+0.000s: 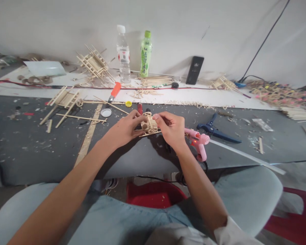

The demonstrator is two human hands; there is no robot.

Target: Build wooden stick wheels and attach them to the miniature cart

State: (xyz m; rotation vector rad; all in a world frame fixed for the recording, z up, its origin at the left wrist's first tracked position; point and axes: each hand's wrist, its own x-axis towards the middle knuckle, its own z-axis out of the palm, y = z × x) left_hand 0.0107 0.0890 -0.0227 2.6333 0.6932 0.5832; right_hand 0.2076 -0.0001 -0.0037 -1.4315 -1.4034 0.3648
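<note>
The small stick model (149,125) is pinched by the left hand (126,127) and the right hand (172,128) over the grey table (56,146); parts seem to be being aligned, so steadiness is called for.

I see a grey worktop (51,160) strewn with scraps (260,145): pink glue gun (198,139) and blue hand tool (214,131) near three o'clock, little stick frame (64,98) between nine and ten; along its white back strip (193,95), clear bottle (123,63) at eleven, green bottle (145,58) at twelve.
</note>
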